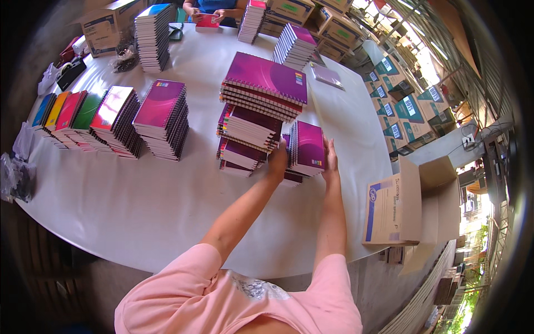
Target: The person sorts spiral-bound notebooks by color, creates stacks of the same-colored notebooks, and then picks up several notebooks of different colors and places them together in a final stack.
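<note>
White table [144, 211], hands [331, 158] clasping stacked purple notebooks [309, 143]

The tall central stack of notebooks [261, 75] carries a small multicoloured printed block [299, 79] on its top cover. Similar blocks mark the smaller purple stack [307, 146] just right of it and the purple stack [160, 108] left of it. Well right of the central stack, an open carton [384, 222] shows a round blue emblem and dark lettering; teal-and-brown cartons [414, 118] bear white labels [410, 107] with large letters. Behind it, brown cartons [286, 18] have green labels [293, 8].
</note>
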A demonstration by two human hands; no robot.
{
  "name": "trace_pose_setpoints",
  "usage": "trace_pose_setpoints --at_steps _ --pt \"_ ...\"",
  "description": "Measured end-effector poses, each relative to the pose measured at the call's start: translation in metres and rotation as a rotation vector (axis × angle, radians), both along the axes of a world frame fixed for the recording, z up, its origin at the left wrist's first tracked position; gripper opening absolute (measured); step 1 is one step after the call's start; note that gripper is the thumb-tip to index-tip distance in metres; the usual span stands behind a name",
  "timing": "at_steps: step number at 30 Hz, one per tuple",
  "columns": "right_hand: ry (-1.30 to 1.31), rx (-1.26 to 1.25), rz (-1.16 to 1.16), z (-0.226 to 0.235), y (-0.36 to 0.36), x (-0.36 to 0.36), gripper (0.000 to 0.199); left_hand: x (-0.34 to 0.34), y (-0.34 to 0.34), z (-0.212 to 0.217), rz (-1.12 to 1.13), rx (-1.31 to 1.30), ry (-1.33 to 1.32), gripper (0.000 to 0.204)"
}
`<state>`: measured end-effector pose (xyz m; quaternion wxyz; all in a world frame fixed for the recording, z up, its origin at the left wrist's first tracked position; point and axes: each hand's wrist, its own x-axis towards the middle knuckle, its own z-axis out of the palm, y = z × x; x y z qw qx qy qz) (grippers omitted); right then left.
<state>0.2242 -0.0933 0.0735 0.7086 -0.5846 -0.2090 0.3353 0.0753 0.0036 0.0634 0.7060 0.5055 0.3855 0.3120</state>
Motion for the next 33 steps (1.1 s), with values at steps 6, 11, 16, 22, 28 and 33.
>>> trace_pose_setpoints --at_steps 6,11,16,22,28,33 --pt "0.166 0.196 0.127 -0.01 0.022 -0.008 0.06 -0.004 0.021 -0.022 -0.049 -0.133 -0.25 0.048" --pt "0.207 0.298 0.104 -0.015 0.014 -0.003 0.06 -0.002 0.006 -0.006 -0.1 -0.18 -0.292 0.054" --pt "0.146 0.081 0.077 -0.002 0.024 -0.018 0.06 -0.008 0.014 -0.014 -0.146 -0.111 -0.262 0.054" --pt "0.203 0.058 0.053 -0.011 0.018 -0.014 0.058 -0.009 0.025 -0.014 -0.184 0.069 -0.147 0.046" --pt "0.135 0.028 0.042 -0.013 0.022 -0.015 0.056 -0.018 0.021 0.008 -0.12 -0.19 -0.258 0.04" --pt "0.026 0.076 -0.199 -0.029 -0.008 0.006 0.057 -0.019 -0.002 0.018 -0.098 -0.204 -0.518 0.046"
